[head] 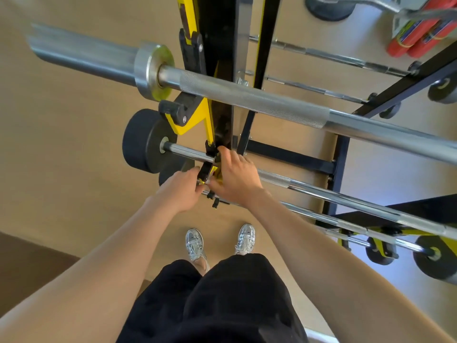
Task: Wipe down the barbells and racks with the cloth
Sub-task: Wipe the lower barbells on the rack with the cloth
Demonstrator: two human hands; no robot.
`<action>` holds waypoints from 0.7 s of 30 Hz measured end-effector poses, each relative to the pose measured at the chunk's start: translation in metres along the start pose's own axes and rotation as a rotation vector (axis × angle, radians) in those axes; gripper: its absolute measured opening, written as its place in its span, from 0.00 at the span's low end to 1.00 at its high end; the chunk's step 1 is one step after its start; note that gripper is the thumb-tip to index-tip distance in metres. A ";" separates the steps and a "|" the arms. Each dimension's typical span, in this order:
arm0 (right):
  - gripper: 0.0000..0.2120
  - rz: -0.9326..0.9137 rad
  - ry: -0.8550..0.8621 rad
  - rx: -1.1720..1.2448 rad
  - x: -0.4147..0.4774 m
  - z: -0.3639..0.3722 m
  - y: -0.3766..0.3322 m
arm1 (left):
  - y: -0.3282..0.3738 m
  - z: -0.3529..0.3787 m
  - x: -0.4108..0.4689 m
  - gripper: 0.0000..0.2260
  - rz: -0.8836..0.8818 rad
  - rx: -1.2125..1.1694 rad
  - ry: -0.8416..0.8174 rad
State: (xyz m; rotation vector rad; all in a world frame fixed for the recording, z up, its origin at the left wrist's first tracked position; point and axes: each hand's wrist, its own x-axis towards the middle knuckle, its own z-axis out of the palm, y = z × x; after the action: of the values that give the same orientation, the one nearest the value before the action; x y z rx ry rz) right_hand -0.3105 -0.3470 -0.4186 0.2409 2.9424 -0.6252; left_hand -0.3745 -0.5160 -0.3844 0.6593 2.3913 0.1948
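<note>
- The rack [217, 33], a black and yellow post, runs from 12 o'clock down to the centre of the view, with its black base frame spreading toward 3 o'clock.
- A top barbell [247, 95] lies across the rack from 10 o'clock to 3 o'clock. Its thick steel sleeve and collar stick out on the 9 o'clock side of the post.
- A second barbell [188, 152] sits lower, resting in a black hook [205, 172] on the post. A black plate [143, 142] is on its end at 9 o'clock of the hook.
- The left hand [183, 191] reaches the hook from 7 o'clock, its fingers [196, 170] and thumb curled on the hook's black body, pinching it.
- The right hand [237, 179] lies over the hook from 5 o'clock, touching the left hand. Its fingers bend down over the spot where the second barbell meets the hook, and I cannot tell what they hold beneath.
- A scrap of yellow shows under the right palm; whether it is cloth or rack paint cannot be told.
- More barbells [358, 201] lie on lower hooks toward 4 o'clock.
- Silver shoes [195, 243] and black shorts [222, 305] are at 6 o'clock on a tan floor [61, 157].
- Red rolls [420, 38] lie at 1 o'clock.
</note>
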 end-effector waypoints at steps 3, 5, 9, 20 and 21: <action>0.29 -0.047 0.061 0.042 -0.019 0.007 0.025 | -0.003 -0.002 0.004 0.11 0.023 0.033 0.023; 0.29 -0.018 0.120 -0.103 -0.018 0.018 0.023 | -0.005 -0.005 0.008 0.14 0.025 0.074 0.019; 0.23 0.104 0.073 -0.326 -0.001 0.028 -0.012 | -0.005 -0.006 0.016 0.14 -0.017 0.119 0.047; 0.31 0.247 0.116 -0.096 -0.009 0.031 -0.025 | -0.001 -0.005 0.012 0.07 -0.080 0.098 0.112; 0.37 0.213 0.084 -0.088 -0.022 0.029 -0.019 | 0.000 -0.003 0.008 0.08 -0.089 0.070 0.132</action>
State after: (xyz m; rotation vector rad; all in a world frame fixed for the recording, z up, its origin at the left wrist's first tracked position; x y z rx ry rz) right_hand -0.2902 -0.3787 -0.4344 0.5759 2.9582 -0.4660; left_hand -0.3822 -0.5123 -0.3863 0.5869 2.5583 0.1200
